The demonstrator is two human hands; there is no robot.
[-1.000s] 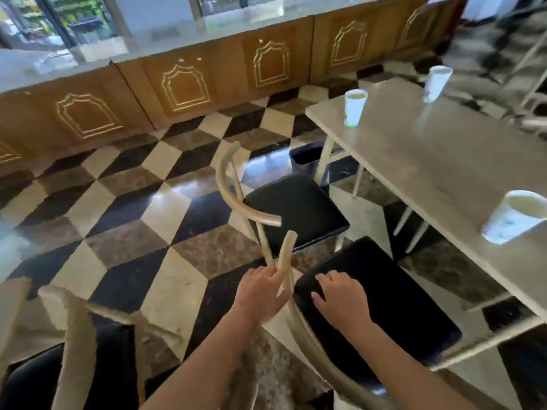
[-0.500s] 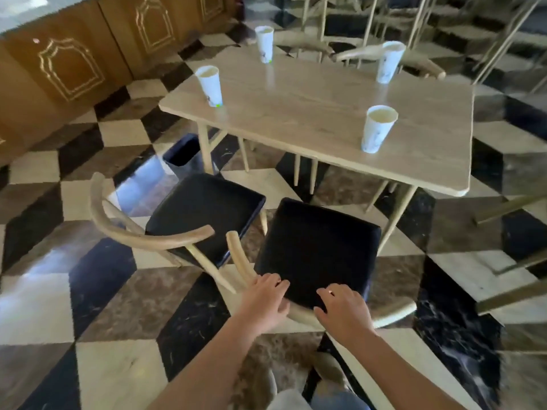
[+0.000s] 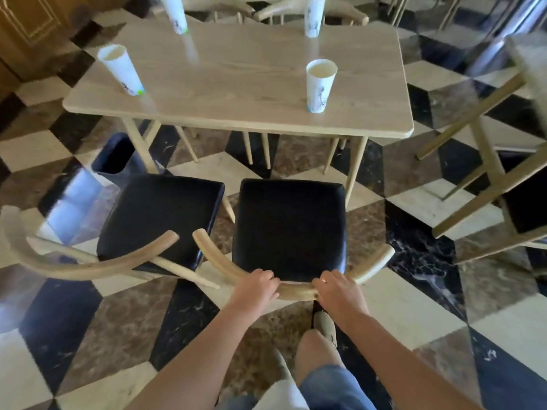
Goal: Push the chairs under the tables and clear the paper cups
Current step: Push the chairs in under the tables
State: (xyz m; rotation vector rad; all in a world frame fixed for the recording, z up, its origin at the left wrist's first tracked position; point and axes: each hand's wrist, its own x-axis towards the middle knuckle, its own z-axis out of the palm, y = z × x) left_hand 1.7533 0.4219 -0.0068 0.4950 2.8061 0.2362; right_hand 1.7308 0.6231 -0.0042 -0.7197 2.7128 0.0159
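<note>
A chair with a black seat (image 3: 288, 226) and a curved pale wooden backrest stands in front of me, facing the light wooden table (image 3: 245, 81). My left hand (image 3: 257, 287) and my right hand (image 3: 337, 291) both grip the middle of its backrest. A second black-seated chair (image 3: 159, 217) stands just to its left, angled. Several white paper cups stand on the table: one near right (image 3: 319, 84), one near left (image 3: 122, 69), two at the far edge (image 3: 176, 11) (image 3: 313, 14).
A dark bin (image 3: 114, 153) sits on the checkered floor by the table's left leg. Another table's wooden legs (image 3: 485, 161) rise at the right. More chairs (image 3: 302, 8) stand beyond the table. My foot (image 3: 325, 327) is just behind the chair.
The view has swung to face the table squarely. The chair I hold has turned from side-on to straight toward the table, with both hands still on its backrest.
</note>
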